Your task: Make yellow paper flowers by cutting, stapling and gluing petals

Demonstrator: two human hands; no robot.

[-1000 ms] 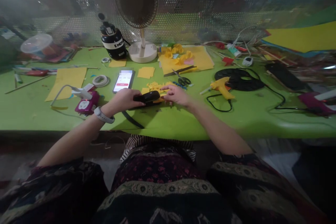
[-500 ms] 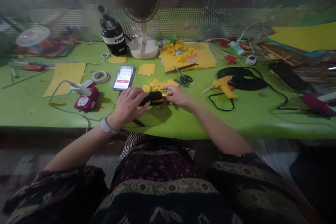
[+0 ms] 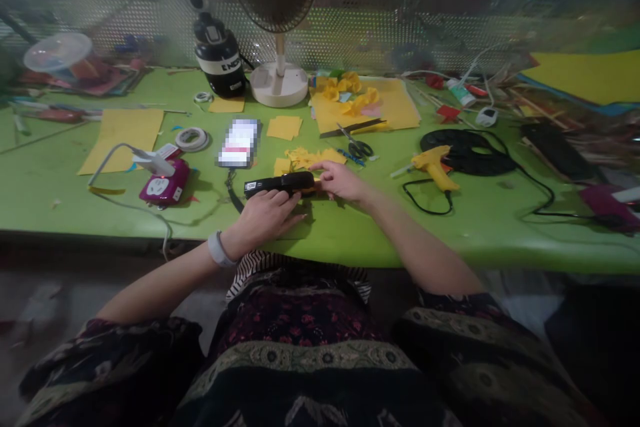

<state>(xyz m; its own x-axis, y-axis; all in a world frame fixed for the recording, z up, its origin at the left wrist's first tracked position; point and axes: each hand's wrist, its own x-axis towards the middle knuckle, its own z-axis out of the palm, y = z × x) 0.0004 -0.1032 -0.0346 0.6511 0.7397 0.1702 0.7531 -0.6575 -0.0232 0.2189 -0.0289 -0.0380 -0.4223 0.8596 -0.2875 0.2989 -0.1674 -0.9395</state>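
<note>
A long black stapler (image 3: 270, 183), with a small white label at its left end, lies across the front of the green table. My left hand (image 3: 265, 217), a pale band on its wrist, rests on its near side with bent fingers gripping the edge. At the stapler's rounded right end my right hand (image 3: 340, 181) is closed in a pinch on a small yellow paper piece, mostly hidden by the fingers. Just beyond lie yellow paper scraps (image 3: 305, 159), a stack of yellow squares (image 3: 285, 127) and scissors (image 3: 357, 145).
A phone (image 3: 239, 143) and a tape roll (image 3: 192, 139) lie left, near a purple power adapter (image 3: 165, 185). A yellow glue gun (image 3: 434, 165) with its cord is on the right. Behind stand a fan (image 3: 279, 85), a black bottle (image 3: 220, 63) and yellow paper flowers (image 3: 350, 90).
My left hand has slid down and toward me, baring the stapler's top and labelled left end. My right hand stays at the right end. The whole view has shifted slightly.
</note>
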